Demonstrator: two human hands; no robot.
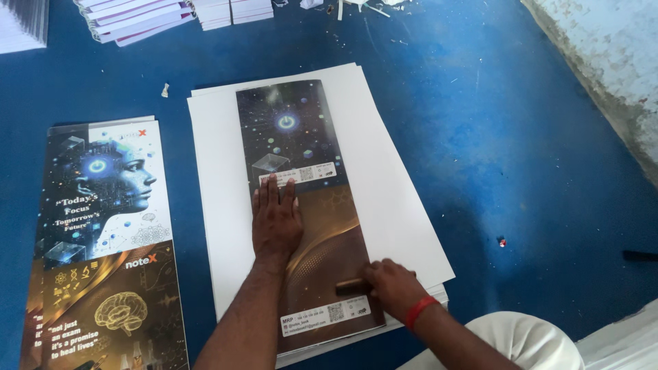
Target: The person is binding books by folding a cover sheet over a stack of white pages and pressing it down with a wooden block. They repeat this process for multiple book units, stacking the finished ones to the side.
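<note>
Head view: left hand (275,220) flat, fingers released, pressing long glossy dark printed cover strip (301,199) mid-frame on white sheet stack (391,192). Right hand (389,284) grips small brown block (354,286) at strip's lower right edge.

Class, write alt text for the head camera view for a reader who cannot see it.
A left hand presses flat on a long printed sheet lying on white paper, while the right hand holds a small dark tool on it. More printed sheets lie left, on a blue floor.
</note>
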